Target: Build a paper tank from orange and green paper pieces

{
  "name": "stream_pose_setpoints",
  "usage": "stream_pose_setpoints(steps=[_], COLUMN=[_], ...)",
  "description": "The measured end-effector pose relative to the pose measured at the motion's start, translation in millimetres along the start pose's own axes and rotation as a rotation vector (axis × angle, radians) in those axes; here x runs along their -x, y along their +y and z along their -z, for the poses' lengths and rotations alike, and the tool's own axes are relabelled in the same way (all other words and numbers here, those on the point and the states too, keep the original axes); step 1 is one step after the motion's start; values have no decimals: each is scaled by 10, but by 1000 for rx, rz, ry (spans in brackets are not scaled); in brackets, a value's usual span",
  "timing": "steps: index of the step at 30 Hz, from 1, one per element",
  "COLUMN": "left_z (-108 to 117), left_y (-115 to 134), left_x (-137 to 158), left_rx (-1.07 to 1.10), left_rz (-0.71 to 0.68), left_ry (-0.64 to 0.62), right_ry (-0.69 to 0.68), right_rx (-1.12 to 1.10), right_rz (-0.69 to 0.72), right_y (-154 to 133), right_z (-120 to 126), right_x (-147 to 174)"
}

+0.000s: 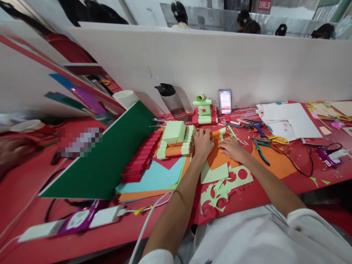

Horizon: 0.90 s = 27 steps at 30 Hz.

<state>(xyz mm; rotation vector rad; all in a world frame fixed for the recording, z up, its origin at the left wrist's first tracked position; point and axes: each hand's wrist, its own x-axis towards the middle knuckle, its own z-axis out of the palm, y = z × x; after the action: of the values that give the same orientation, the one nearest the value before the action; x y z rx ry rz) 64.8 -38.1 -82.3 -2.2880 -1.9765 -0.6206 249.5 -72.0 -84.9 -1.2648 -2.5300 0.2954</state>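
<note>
White partition [247, 66]: it bounds your counter [132, 228] along the far edge, so your reach stops there.
Green board [110, 157]: stands tilted on your left, seemingly as a screen; it limits leftward elbow room.
Coloured paper stack [162, 172]: lies between that board and your left forearm, its lower side toward the near edge.
Orange paper [213, 156]: sits mid-counter under your hands, perhaps as a working surface.
Light green block [174, 132]: rests on orange-and-green rolls just left of your left hand, which hems that side.
Right hand [231, 148]: fingers loosely spread on the orange paper, gripping nothing visible; room runs right as far as the pliers [261, 154].
Left hand [203, 143]: fingers bent at the roll's left end, apparently steadying it; you cannot tell whether they pinch.
Orange roll [218, 133]: lies beyond your right hand, toward the far edge.
</note>
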Motion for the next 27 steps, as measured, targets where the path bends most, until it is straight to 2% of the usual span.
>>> stream_pose_setpoints(steps=[5, 9, 13, 17, 21, 23, 24, 27], left_z=[102, 51, 35, 95, 158, 183, 195, 220], left_y=[-21, -125, -181, -196, -209, -209, -206, -188], left_x=[90, 72, 40, 12, -33, -48, -51, -43], left_rx=[41, 118, 233, 452, 724, 906, 976, 1119], left_rz=[-31, -14, 26, 2, 38, 97, 125, 168], left_ry=[94, 81, 44, 135, 194, 215, 230, 244], right_ry=[5, -3, -18, 42, 313, 393, 378, 180], right_rx=[-11, -30, -31, -80, -338, -544, -660, -1014], right_rz=[-1, 2, 0, 17, -95, -178, -218, -287], right_y=[-21, -26, -11, -1, 5, 24, 36, 70], right_z=[14, 25, 4, 10, 99, 146, 165, 198], right_x=[2, 8, 7, 5, 7, 14, 21, 47])
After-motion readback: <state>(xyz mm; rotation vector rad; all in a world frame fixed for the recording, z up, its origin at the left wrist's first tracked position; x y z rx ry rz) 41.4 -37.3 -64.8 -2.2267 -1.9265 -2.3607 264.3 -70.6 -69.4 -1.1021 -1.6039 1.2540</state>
